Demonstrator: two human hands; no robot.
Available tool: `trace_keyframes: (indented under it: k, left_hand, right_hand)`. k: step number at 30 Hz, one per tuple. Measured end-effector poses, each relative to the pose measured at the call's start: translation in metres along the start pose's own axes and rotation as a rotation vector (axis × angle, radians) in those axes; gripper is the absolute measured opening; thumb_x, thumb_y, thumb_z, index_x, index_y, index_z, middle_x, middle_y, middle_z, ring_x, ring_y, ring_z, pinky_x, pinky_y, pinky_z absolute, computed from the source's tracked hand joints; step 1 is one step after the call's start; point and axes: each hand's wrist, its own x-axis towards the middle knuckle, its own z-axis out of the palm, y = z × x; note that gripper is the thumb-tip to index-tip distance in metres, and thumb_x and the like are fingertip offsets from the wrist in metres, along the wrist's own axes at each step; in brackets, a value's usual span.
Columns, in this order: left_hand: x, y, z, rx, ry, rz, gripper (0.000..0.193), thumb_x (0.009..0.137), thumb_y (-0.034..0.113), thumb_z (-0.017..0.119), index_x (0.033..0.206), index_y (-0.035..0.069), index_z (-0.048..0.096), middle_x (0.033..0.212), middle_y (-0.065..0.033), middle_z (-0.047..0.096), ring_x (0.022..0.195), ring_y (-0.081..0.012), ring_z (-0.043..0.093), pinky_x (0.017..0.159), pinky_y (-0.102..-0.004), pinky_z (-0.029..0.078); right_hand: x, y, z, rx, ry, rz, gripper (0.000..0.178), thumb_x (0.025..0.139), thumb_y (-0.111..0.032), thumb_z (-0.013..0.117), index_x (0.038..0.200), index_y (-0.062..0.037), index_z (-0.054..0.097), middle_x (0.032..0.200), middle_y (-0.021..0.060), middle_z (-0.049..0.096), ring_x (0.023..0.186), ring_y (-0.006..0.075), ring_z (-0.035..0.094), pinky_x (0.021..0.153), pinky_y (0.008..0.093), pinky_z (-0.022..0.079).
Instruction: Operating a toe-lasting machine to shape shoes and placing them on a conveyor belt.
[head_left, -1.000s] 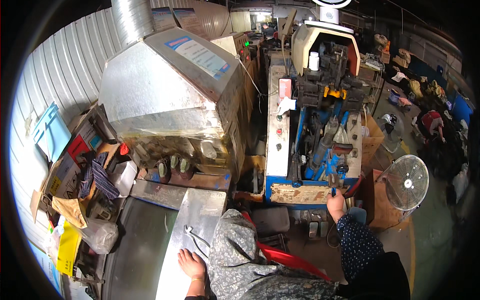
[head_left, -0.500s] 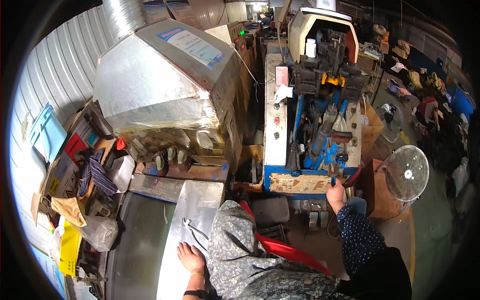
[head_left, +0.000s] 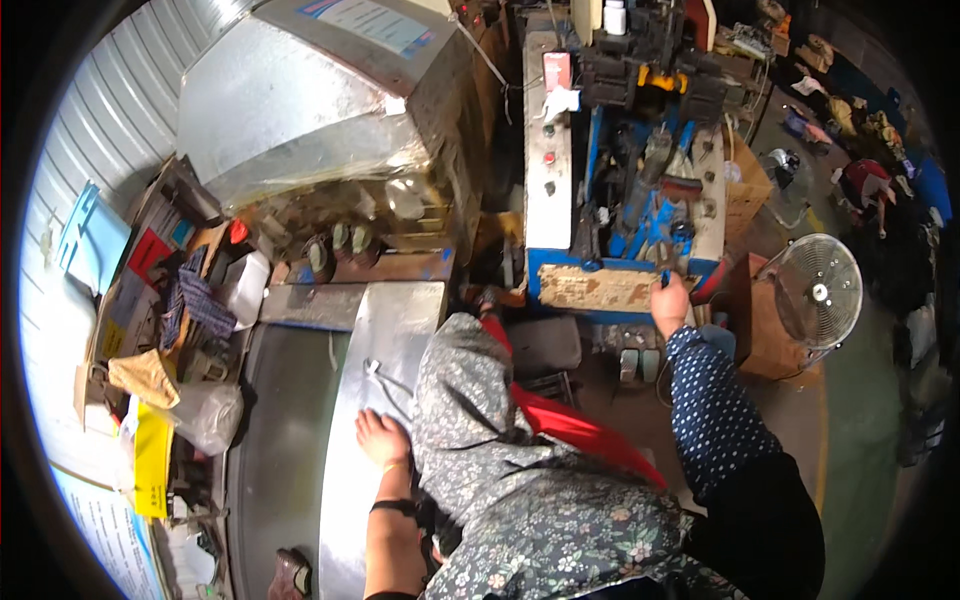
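Note:
My left hand (head_left: 383, 438) lies flat with its fingers spread on the shiny metal ledge (head_left: 395, 320). Just beyond its fingertips is a pale strap-like loop (head_left: 376, 370). My right hand (head_left: 670, 302) is closed around blue-handled pliers (head_left: 666, 268), held upright at the front edge of the blue and white machine (head_left: 550, 200). Its fingers partly hide the handles. On the dark conveyor belt (head_left: 285, 430) left of the ledge, a brown shoe (head_left: 290, 575) shows at the lower rim. Several more shoes (head_left: 340, 250) stand at the opening of the metal hood.
The large metal hood (head_left: 290, 95) fills the far left. A cluttered shelf at left holds a striped cloth (head_left: 205, 295), a plastic bag (head_left: 210, 415) and a yellow box (head_left: 152, 460). At right stand a round fan (head_left: 820, 292) and a cardboard box (head_left: 748, 185); another person (head_left: 868, 188) is beyond.
The view has tipped downward, so the machine and hood sit higher in the picture. The brown shoe on the belt has come into view. Both hands keep much the same places.

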Motion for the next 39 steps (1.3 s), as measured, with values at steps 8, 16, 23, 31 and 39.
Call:
trace_keyframes:
  k: [8,16,23,31,39]
  left_hand:
    - [0.005,-0.004,-0.003,-0.047,-0.052,-0.030,0.051,0.101,0.032,0.048,0.138,-0.001,0.058,0.151,-0.0228,0.051,0.143,-0.0404,0.043,0.120,-0.0512,0.030]
    - [-0.019,-0.032,-0.034,-0.268,-0.035,0.031,0.049,0.092,0.028,0.063,0.135,0.005,0.059,0.149,-0.0214,0.051,0.141,-0.0433,0.042,0.117,-0.0558,0.032]
    - [-0.062,-0.219,-0.126,0.190,0.354,-0.409,0.055,0.079,0.021,0.072,0.130,0.005,0.059,0.144,-0.0250,0.053,0.138,-0.0464,0.044,0.115,-0.0559,0.035]
    - [-0.140,-0.412,-0.206,-0.765,0.591,-1.450,0.079,0.091,0.048,0.068,0.142,-0.011,0.052,0.138,-0.0207,0.061,0.126,-0.0300,0.061,0.107,-0.0402,0.048]
    - [-0.121,-0.387,-0.192,0.196,0.255,-0.671,0.069,0.078,0.028,0.083,0.137,0.003,0.059,0.128,-0.0218,0.066,0.116,-0.0391,0.065,0.106,-0.0468,0.048]
  right_hand:
    - [0.003,0.012,0.012,0.003,-0.080,-0.026,0.033,0.093,-0.023,0.064,0.118,-0.0029,0.068,0.101,0.0266,0.071,0.094,0.0459,0.068,0.081,0.0506,0.055]
    - [0.010,0.043,-0.007,0.186,-0.186,-0.245,0.060,0.101,-0.036,0.063,0.138,0.0103,0.055,0.142,0.0281,0.058,0.132,0.0403,0.055,0.110,0.0402,0.041]
    - [0.039,0.091,0.027,0.146,-0.303,-0.440,0.042,0.095,-0.030,0.066,0.120,0.0029,0.068,0.119,0.0204,0.068,0.103,0.0355,0.067,0.092,0.0400,0.052]
    - [-0.002,0.034,0.024,0.318,-0.362,-0.073,0.036,0.096,-0.026,0.065,0.120,0.0009,0.067,0.113,0.0151,0.067,0.094,0.0287,0.064,0.083,0.0360,0.050]
    - [-0.019,0.005,0.026,0.327,-0.404,-0.002,0.031,0.097,-0.022,0.065,0.120,-0.0011,0.067,0.106,0.0098,0.067,0.086,0.0219,0.061,0.075,0.0320,0.048]
